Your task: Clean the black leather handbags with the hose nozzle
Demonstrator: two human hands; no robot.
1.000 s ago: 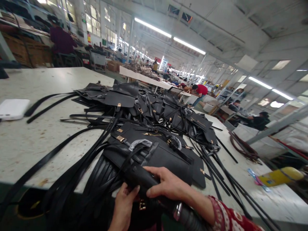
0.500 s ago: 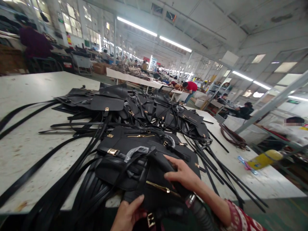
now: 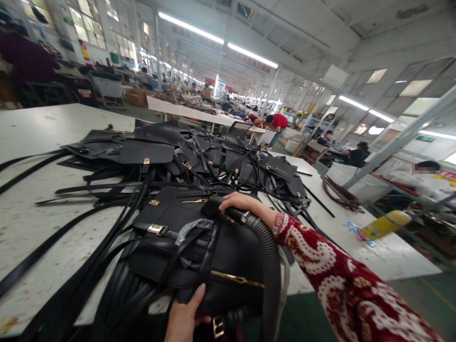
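My right hand (image 3: pixel 239 203) is wrapped round the black handle of a vacuum hose (image 3: pixel 265 247), whose ribbed tube curves down toward me. Its nozzle (image 3: pixel 213 207) lies over the upper part of a black backpack (image 3: pixel 238 251) with a gold zip. At the near edge of that bag, my left hand (image 3: pixel 185 311) grips the black material with the thumb on top; its fingers are partly hidden underneath. A gold buckle (image 3: pixel 218 327) hangs beside it. Touching this bag on the left is another black bag (image 3: pixel 160 256) with a gold clasp and a plastic-wrapped handle.
Several more black bags (image 3: pixel 149 151) are heaped across the white table (image 3: pixel 46 237), with long straps trailing left and right. A yellow bottle (image 3: pixel 386 225) lies at the right edge near coiled brown straps (image 3: pixel 340 194). Other people work at tables beyond, one in red (image 3: pixel 277 121).
My right hand has moved away from me and slightly left with the hose, bringing the nozzle to the bag's far end. My left hand keeps its grip. The view has shifted slightly.
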